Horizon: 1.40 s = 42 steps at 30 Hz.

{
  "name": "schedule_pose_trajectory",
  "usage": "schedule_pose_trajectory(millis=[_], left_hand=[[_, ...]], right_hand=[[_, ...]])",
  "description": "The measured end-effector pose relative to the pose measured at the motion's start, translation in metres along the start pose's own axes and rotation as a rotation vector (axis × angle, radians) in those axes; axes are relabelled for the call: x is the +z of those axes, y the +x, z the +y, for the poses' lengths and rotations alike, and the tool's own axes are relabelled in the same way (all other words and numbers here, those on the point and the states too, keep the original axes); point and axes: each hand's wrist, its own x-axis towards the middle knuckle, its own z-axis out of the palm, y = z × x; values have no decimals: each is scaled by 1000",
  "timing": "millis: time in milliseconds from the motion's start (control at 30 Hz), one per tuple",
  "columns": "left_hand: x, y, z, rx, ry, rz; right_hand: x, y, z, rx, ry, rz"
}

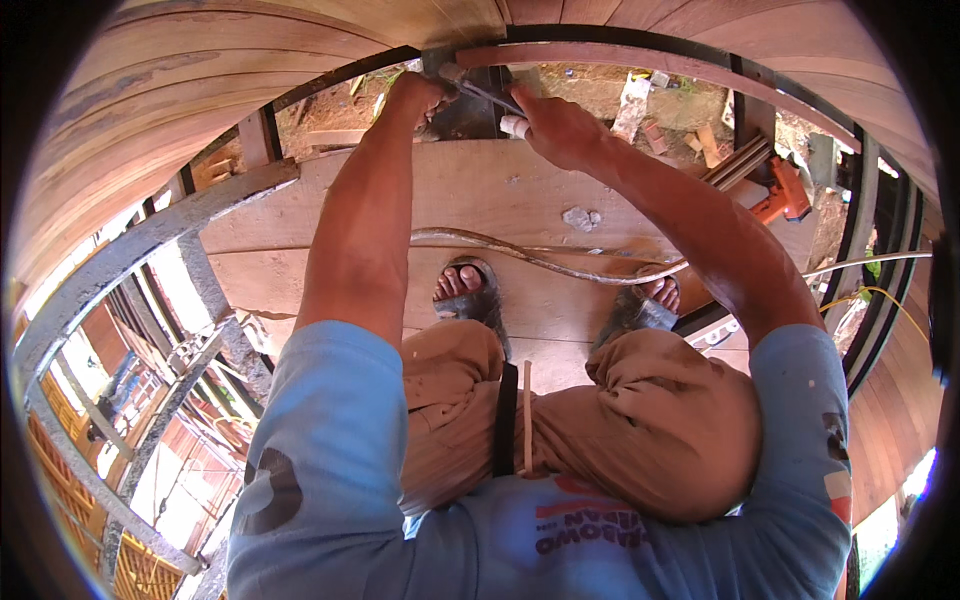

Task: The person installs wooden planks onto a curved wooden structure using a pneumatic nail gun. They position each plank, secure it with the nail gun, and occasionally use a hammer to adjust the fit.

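At the far side, my right hand is closed around a hammer; its shaft slants up and left, and its head is beside my left hand. A pale, blunt piece shows below the right fingers; I cannot tell whether it is part of the handle. My left hand is closed next to a dark upright beam under the curved plank wall. Its fingertips are mostly hidden, so what they pinch cannot be made out.
I squat on a wooden board, with a hose running across it. An orange power tool lies at right. Metal framing stands at left, over a drop. Wood scraps litter the ground beyond the board.
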Motion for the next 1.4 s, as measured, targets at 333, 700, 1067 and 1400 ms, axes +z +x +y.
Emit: schedule_pose_trajectory(millis=[333,700,1067,1400], left_hand=[[1,-7,3,51,-87,-2],[6,-1,-4,28,-11,73],[0,3,-9,97,43,15],[-39,-69,-12,219,55,-124]], right_hand=[[-3,-9,-11,68,42,9],[11,-2,-17,41,-8,63],[17,-13,-6,158,116,69],[8,-109,13,-78,18,203]])
